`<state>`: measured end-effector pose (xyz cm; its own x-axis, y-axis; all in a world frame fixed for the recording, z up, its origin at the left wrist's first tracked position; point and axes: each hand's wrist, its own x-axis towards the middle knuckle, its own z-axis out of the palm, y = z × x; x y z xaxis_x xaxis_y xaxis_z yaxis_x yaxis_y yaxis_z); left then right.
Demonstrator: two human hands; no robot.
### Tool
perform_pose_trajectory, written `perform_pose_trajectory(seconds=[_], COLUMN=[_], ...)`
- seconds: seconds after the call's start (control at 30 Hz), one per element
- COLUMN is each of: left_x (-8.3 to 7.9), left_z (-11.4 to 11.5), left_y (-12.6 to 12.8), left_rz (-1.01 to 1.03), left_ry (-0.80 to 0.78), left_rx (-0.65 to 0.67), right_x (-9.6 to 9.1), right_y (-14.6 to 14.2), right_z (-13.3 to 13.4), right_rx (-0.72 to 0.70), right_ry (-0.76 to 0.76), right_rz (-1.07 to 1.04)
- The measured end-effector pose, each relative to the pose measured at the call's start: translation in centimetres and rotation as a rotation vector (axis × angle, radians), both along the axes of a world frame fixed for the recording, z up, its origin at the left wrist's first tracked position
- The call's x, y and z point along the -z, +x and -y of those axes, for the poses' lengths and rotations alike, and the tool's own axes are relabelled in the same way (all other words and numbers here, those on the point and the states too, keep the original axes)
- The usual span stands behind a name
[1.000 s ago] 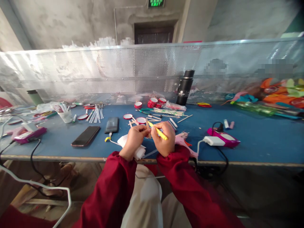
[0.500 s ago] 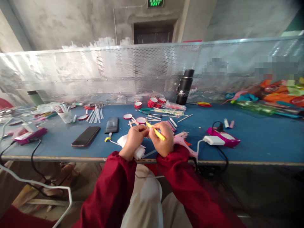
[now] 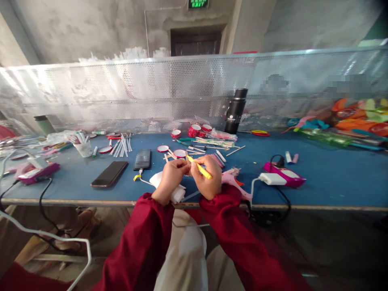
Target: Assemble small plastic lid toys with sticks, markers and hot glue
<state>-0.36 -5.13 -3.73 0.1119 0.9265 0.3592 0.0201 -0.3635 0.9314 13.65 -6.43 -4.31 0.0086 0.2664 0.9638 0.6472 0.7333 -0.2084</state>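
My right hand [image 3: 207, 180] is closed around a yellow pen [image 3: 200, 169], its tip pointing up and left towards my left hand. My left hand [image 3: 170, 178] pinches a small thin piece at its fingertips, too small to name, right where the pen tip meets it. Both hands hover just above the near edge of the blue table [image 3: 333, 182]. A white cloth [image 3: 177, 193] lies under my left wrist. A pink glue gun [image 3: 235, 180] lies just right of my right hand. Both sleeves are dark red.
A black phone [image 3: 109, 173] and a second blurred phone [image 3: 142, 159] lie left of my hands. Red-rimmed discs [image 3: 180, 153], white sticks [image 3: 123, 146], a white cup [image 3: 84, 148], a black flask [image 3: 235, 111], and pink chargers [image 3: 286, 176] with cables are spread about. A perforated metal screen [image 3: 151, 93] backs the table.
The yellow pen tipped a little lower and closer to my left fingertips since a second ago. Hands otherwise hold the same place.
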Motion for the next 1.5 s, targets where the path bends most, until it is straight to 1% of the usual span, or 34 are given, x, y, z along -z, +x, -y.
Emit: perform_pose_trajectory(seconds=[0.3, 0.6, 1.13, 1.5], left_x=[0.27, 0.11, 0.29, 0.44], left_z=[-0.28, -0.08, -0.32, -0.36], left_y=[0.01, 0.04, -0.04, -0.21], left_rz=[-0.008, 0.002, -0.012, -0.041], left_ry=[0.004, 0.012, 0.01, 0.025], left_rx=[-0.001, 0.01, 0.008, -0.001], right_x=[0.2, 0.03, 0.1, 0.19], right_y=[0.03, 0.02, 0.09, 0.06], right_z=[-0.21, -0.17, -0.19, -0.14], right_rx=[-0.007, -0.008, 0.02, 0.024], right_ry=[0.0, 0.011, 0.021, -0.006], right_rz=[-0.005, -0.002, -0.015, -0.014])
